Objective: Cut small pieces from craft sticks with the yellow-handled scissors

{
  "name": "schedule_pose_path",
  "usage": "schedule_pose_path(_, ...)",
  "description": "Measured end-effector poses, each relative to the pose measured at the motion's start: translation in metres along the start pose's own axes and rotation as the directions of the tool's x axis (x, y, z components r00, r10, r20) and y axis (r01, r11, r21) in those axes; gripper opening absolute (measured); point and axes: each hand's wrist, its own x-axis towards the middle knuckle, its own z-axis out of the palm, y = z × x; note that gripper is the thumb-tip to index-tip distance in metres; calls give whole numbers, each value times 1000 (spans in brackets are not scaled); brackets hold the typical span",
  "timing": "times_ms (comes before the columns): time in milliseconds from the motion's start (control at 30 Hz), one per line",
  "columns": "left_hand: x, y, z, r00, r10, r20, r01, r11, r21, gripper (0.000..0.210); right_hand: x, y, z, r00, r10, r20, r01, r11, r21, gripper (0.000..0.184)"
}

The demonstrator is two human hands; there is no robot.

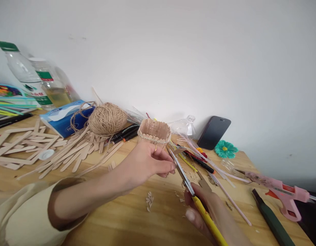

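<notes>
The right hand (215,201) is wrapped around the yellow handles of the scissors (195,197), so the blades point away from the body, toward the left fingertips. The left hand (145,160) has thumb and fingers drawn near each other beside the blades, probably to steady something small; I cannot tell whether anything is pinched there. Petal-shaped wood chips (149,200) lie on the counter (117,218) below, within easy reach. Just beyond the left hand stands a craft-stick basket (158,139), seemingly set back to leave working room. The smartphone (214,133) leans against the wall (158,61), which props it up.
</notes>
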Motion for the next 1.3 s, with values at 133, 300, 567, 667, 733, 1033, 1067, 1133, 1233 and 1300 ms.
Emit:
schedule_pose_path(133,-2,1,0,1000,-13,-1,13,1000,-3,5,-1,1,0,1000,7,4,-7,1000,3,64)
schedule_pose_path(300,-3,2,1,1000,-11,7,11,1000,-15,4,-1,3,0,1000,10,9,-10,1000,-18,63)
schedule_pose_path(567,-3,2,-1,1000,2,12,-2,1000,13,5,-2,-1,1,999,31,-25,-31,999,-6,62)
schedule_pose_path(667,-3,3,0,1000,5,13,-5,1000,4,5,-3,-1,2,997,56,-49,-57,998,-11,62)
schedule_pose_path(733,-4,3,0,1000,3,14,-3,1000,-5,5,-4,1,3,996,68,-65,-70,997,-20,62)
schedule_pose_path(1033,0,1,-3,997,1,79,5,997,-83,3,-2,1,-2,998,58,2,-57,997,-50,52)
schedule_pose_path(1067,0,0,-3,997,-2,78,8,997,-77,3,-3,0,-2,997,71,-5,-72,996,-58,50)
schedule_pose_path(1133,0,0,-3,997,-11,71,16,998,-66,3,-3,-3,-2,995,99,-24,-100,994,-52,48)
schedule_pose_path(1233,-1,1,-2,999,-17,48,20,999,-47,3,-4,-6,0,992,111,-51,-113,993,-22,42)
schedule_pose_path(1300,-2,2,-2,999,-21,34,22,999,-33,4,-4,-5,1,992,107,-70,-109,993,-34,39)
